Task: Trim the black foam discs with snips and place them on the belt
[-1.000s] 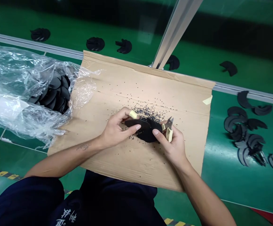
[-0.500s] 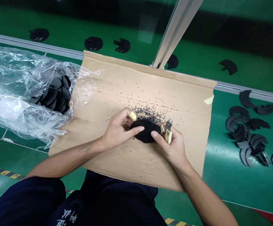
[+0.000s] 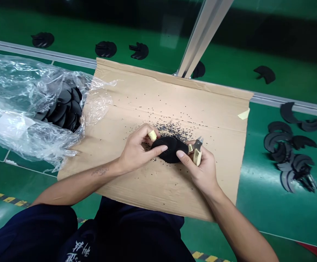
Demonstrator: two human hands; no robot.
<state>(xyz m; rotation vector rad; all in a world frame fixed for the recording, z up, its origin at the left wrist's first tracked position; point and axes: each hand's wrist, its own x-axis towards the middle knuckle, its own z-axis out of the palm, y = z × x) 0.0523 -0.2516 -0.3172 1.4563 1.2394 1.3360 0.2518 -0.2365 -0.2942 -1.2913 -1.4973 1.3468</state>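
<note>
Between my two hands, low over the cardboard sheet [image 3: 136,185], are flat black rounded plastic pieces [image 3: 169,150], overlapping one another. My left hand [image 3: 138,148] is closed on their left side, thumb on top; one of its fingers wears a yellow cover. My right hand [image 3: 200,165] pinches the right side with its thumb on top. Side cutters [image 3: 197,149] with pale yellow handles also rest in my right hand, jaws pointing up and away. The undersides of the pieces and several fingertips are hidden. Many tiny black bits [image 3: 171,129] lie scattered just beyond my hands.
On the left, a clear plastic bag [image 3: 19,98] holds a heap of black discs [image 3: 64,109]. Loose curved black parts [image 3: 289,153] lie on the green floor at right. A metal-framed glass panel with an upright post [image 3: 202,40] runs along the far edge.
Both hands keep their grip on the black pieces. The right hand, with the side cutters, has shifted slightly to the right and the pieces appear slightly turned.
</note>
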